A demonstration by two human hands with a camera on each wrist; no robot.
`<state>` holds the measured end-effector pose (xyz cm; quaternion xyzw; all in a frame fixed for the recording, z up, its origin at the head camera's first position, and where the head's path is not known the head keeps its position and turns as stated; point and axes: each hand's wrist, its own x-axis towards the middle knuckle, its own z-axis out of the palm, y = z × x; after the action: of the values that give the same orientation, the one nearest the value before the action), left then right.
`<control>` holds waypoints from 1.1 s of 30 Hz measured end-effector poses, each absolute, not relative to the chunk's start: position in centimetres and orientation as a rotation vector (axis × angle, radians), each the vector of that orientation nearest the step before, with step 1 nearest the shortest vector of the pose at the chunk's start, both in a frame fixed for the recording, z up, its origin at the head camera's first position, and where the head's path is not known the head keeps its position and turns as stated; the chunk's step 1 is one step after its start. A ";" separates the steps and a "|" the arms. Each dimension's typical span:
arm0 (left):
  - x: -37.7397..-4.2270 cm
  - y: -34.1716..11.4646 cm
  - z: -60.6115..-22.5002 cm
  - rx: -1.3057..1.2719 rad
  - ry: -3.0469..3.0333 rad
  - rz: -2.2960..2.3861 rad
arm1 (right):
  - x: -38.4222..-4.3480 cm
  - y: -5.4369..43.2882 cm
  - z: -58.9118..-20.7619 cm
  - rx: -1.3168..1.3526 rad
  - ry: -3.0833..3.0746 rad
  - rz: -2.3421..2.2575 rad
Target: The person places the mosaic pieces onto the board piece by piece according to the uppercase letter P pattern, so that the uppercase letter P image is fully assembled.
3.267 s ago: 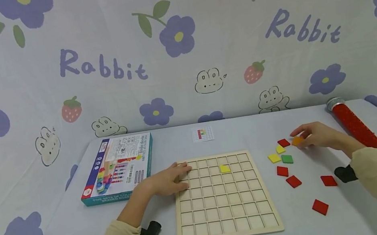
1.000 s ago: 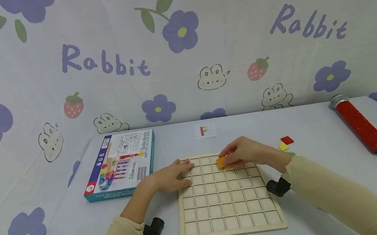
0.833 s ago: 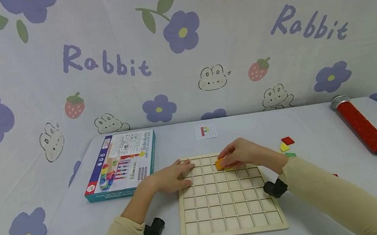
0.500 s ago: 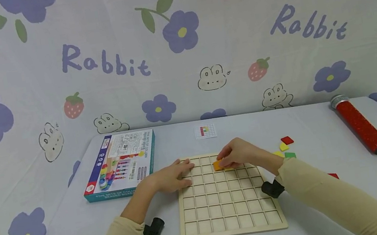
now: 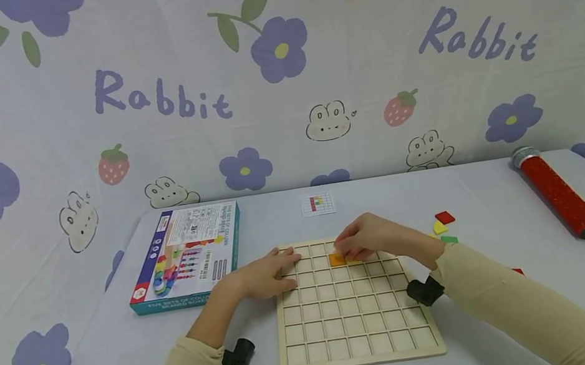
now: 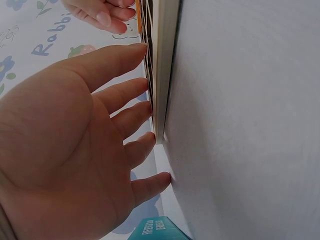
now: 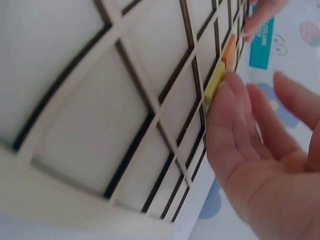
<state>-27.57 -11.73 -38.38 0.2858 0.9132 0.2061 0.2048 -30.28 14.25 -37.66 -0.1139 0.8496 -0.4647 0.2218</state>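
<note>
Across the board (image 5: 356, 326), we find room from its middle to six o'clock; the left hand (image 5: 263, 277) and box (image 5: 187, 258) block ten, the right hand (image 5: 377, 238) one, the right sleeve (image 5: 520, 302) three to four.

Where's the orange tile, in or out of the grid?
In: the orange tile fills one square of the board; whether fully seated, I can't tell.

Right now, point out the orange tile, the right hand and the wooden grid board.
Orange tile (image 5: 336, 260): head view, on its top face.
Right hand (image 5: 374, 236): head view, on the back of it.
Wooden grid board (image 5: 351, 307): head view, on a bare cell.
</note>
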 end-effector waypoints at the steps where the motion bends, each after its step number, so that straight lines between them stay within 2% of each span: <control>1: -27.6 -11.8 -38.4 0.799 2.546 0.576 | -30.4 14.5 -37.7 -0.323 2.325 -1.298; 8: -27.5 -11.8 -38.4 0.814 2.542 0.589 | -30.5 17.3 -37.4 -0.381 2.187 -1.396; 19: -27.8 -11.9 -38.7 0.820 2.541 0.568 | -30.6 22.5 -37.1 -0.229 2.078 -1.564; 33: -27.9 -11.9 -38.7 0.822 2.551 0.569 | -29.1 27.8 -37.9 -0.284 2.255 -1.381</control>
<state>-27.90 -11.92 -38.75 0.2939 0.9123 0.2034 0.1996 -29.13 27.84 -37.94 -0.1037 0.8235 -0.5042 0.2385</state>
